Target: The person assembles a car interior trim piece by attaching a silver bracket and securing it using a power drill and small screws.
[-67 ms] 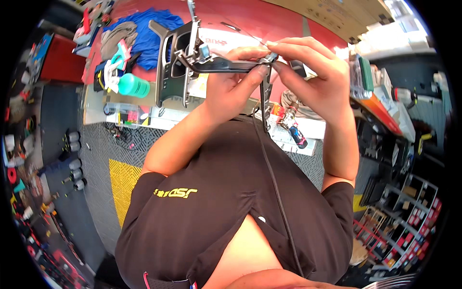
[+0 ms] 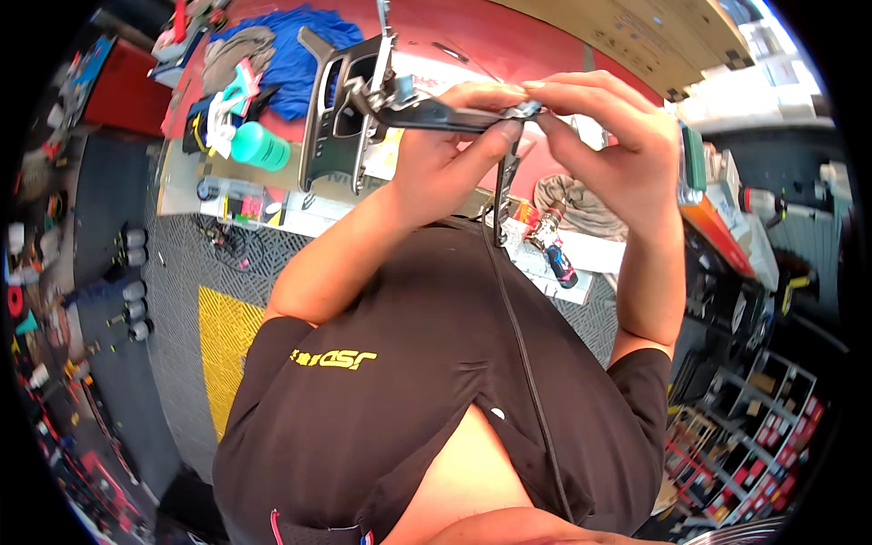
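Note:
A black plastic trim frame (image 2: 436, 116), with a broad panel at its left end and a thin arm hanging down, is held up over the front of the bench. My left hand (image 2: 436, 173) is closed around its upper bar, thumb pressed near the corner. At that corner sits a small blue-grey metal clip (image 2: 523, 110). My right hand (image 2: 618, 136) pinches at the clip, its index fingertip above and its thumb beside it. Part of the clip is hidden by the fingers. Another silvery clip (image 2: 402, 88) shows on the frame's left part.
On the red-topped bench (image 2: 436, 23) lie a blue cloth (image 2: 313, 41), a grey rag (image 2: 238, 56) and a teal spray bottle (image 2: 261, 147). A cordless tool (image 2: 552, 238) rests by the front edge near another rag (image 2: 568, 195). A large cardboard box (image 2: 636, 36) stands at the back right.
The view has shifted slightly, and the frame and both hands appear a little farther right. My right fingertips still work at the clip; the grip of my left hand looks the same.

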Demonstrator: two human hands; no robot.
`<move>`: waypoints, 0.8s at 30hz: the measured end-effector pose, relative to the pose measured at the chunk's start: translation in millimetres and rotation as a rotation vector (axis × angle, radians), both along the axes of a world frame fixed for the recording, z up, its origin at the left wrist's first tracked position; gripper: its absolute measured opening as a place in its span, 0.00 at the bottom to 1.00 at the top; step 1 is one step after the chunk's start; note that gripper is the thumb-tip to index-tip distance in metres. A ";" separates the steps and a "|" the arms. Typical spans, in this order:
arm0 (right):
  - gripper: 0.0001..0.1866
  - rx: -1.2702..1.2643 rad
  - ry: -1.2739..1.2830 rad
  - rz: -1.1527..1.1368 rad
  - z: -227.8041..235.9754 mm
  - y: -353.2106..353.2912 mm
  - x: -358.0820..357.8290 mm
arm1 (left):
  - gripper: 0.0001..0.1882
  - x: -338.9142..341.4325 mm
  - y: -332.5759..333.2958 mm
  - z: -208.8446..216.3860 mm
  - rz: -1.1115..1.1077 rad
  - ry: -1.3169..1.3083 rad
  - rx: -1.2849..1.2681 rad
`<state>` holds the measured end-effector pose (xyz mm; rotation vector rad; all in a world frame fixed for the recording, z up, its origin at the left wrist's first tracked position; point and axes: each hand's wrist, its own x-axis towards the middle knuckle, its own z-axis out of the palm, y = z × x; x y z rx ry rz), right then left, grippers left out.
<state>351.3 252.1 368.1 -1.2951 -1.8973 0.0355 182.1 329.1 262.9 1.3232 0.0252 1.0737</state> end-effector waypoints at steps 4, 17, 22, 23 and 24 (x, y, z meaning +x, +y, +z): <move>0.12 -0.033 0.052 0.085 24.6 9.9 -8.7 | 0.13 -14.0 14.5 20.1 0.103 0.071 0.219; 0.11 0.446 0.140 0.088 53.0 49.7 5.2 | 0.11 -1.5 85.8 140.2 0.038 0.182 0.414; 0.12 0.442 0.001 -0.080 108.6 48.2 73.0 | 0.18 33.1 83.4 182.5 -0.069 -0.040 0.322; 0.12 0.451 -0.199 0.033 132.5 48.7 91.6 | 0.19 40.7 81.4 185.6 -0.035 -0.118 0.335; 0.13 0.449 -0.365 -0.024 144.8 49.2 80.0 | 0.19 48.3 81.1 182.2 -0.006 -0.131 0.327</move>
